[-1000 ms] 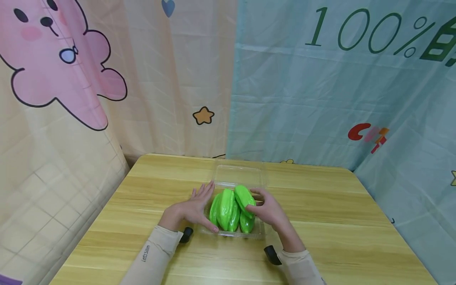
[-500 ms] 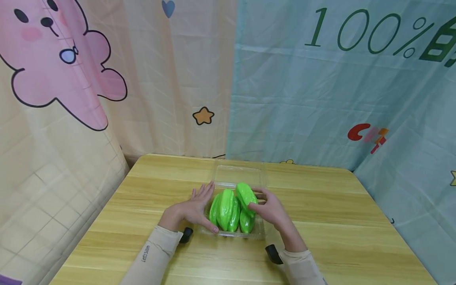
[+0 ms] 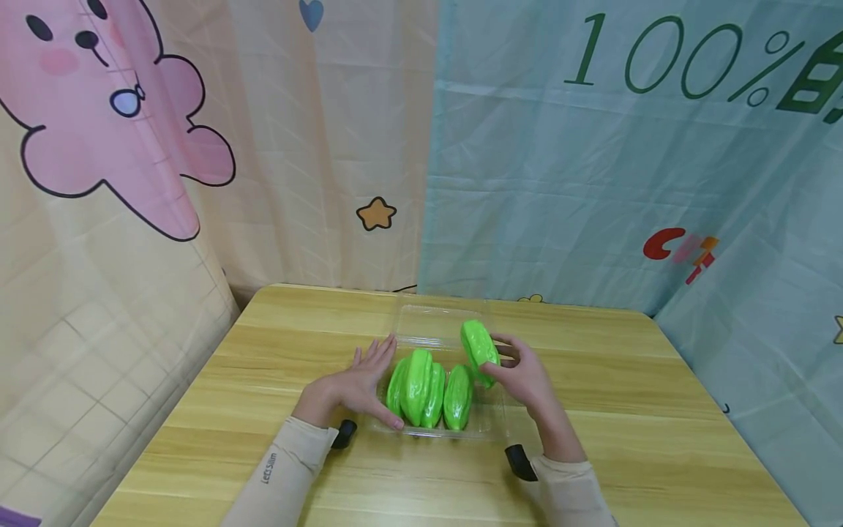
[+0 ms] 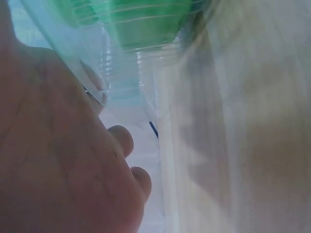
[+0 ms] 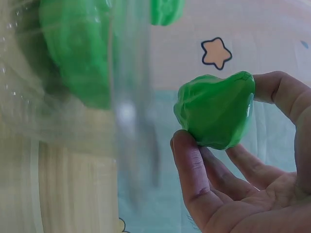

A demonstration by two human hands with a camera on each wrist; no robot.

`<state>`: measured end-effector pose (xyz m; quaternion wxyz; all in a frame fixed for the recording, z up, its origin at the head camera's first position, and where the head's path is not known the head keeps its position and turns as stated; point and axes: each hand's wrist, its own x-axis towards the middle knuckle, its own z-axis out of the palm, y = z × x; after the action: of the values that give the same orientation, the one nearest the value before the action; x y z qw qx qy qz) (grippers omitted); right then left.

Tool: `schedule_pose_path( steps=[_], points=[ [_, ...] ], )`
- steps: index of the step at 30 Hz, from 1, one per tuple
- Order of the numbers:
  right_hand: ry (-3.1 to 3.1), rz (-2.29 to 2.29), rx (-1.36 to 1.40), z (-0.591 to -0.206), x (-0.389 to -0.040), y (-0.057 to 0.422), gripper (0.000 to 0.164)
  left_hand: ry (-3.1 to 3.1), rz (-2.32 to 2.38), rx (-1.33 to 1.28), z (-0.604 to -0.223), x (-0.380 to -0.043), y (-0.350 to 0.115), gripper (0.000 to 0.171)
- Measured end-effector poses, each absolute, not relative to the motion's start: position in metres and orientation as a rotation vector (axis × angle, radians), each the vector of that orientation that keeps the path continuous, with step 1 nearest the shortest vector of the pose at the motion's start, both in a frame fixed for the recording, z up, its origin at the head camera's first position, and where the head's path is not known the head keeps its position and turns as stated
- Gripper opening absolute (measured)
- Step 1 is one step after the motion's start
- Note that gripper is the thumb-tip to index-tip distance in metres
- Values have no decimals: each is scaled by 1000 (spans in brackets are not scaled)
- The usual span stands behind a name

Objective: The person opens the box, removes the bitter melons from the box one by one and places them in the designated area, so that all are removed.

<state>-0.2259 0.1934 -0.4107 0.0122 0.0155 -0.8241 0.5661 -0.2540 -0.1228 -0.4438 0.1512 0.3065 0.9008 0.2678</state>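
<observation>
In the head view my right hand [image 3: 524, 378] pinches a shiny green, ridged star fruit [image 3: 478, 345] between thumb and fingers. It is raised over the right side of a clear plastic box [image 3: 484, 430]. The right wrist view shows this star fruit [image 5: 214, 111] clear of the box wall, fingertips at its sides. Several more star fruits [image 3: 416, 388] sit bunched at the left of the box, and one [image 3: 457, 399] lies a little apart to their right. My left hand [image 3: 358, 386] spreads its fingers along the box's left side, thumb at the front left corner.
The box's clear hinged lid [image 3: 440, 320] lies folded back behind it on the wooden table [image 3: 593, 410]. Printed curtains [image 3: 540, 183] hang beyond the table's back edge and at both sides. A purple item [image 3: 18, 518] shows at the lower left corner.
My right hand has lifted one star fruit off the others and carried it up and to the right, uncovering the one beneath. The left hand and the box stay in place.
</observation>
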Motion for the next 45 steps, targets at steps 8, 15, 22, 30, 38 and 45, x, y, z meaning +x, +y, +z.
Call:
schedule_pose_path(
  steps=[8, 15, 22, 30, 38, 45],
  points=[
    [-2545, 1820, -1, -404, -227, 217, 65, 2614, 693, 852, -437, -251, -123, 146],
    [-2570, 1794, -78, -400, -226, 241, 68, 2637, 662, 840, -434, -249, -127, 146],
    [-2589, 1768, -174, -402, -224, 268, 71, 2637, 662, 844, -433, -250, -130, 146],
    [-2592, 1761, -296, -406, -224, 295, 74, 2627, 676, 845, -432, -249, -130, 146],
    [-2637, 1687, -401, -416, -226, 309, 75, 2632, 663, 842, -433, -249, -131, 145],
    [-2660, 1613, -481, -428, -230, 322, 75, 2626, 673, 828, -433, -250, -132, 146]
  ],
)
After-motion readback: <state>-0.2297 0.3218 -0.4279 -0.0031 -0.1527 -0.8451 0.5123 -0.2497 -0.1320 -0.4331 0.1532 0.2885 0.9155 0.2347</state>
